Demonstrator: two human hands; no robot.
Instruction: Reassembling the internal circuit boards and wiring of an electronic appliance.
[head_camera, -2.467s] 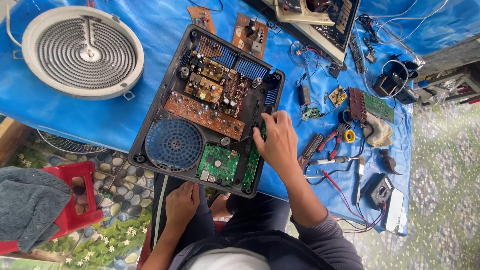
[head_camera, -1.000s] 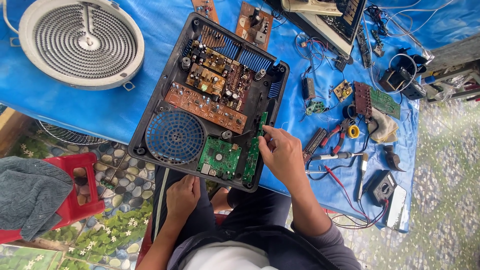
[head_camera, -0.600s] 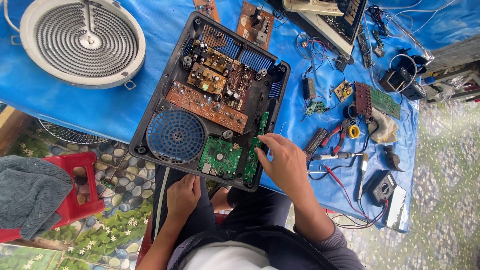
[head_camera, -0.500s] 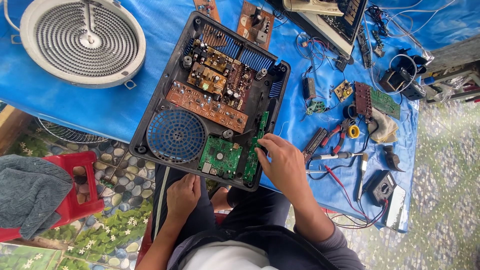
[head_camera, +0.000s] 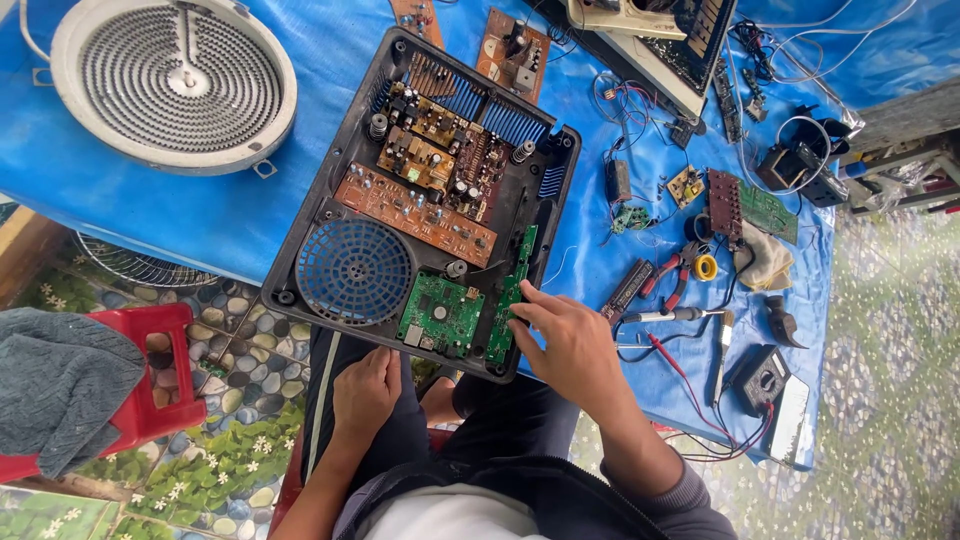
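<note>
head view, right hand (head_camera: 570, 340) slid down – fingertips on narrow green board (head_camera: 510, 300), grip loose, left hand (head_camera: 365, 390) unmoved

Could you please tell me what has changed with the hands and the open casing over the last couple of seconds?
The right hand slid down the casing's right edge, towards the person, and now fingers the narrow green board at its near corner. The left hand stayed on the lap; casing and tools did not move.
</note>
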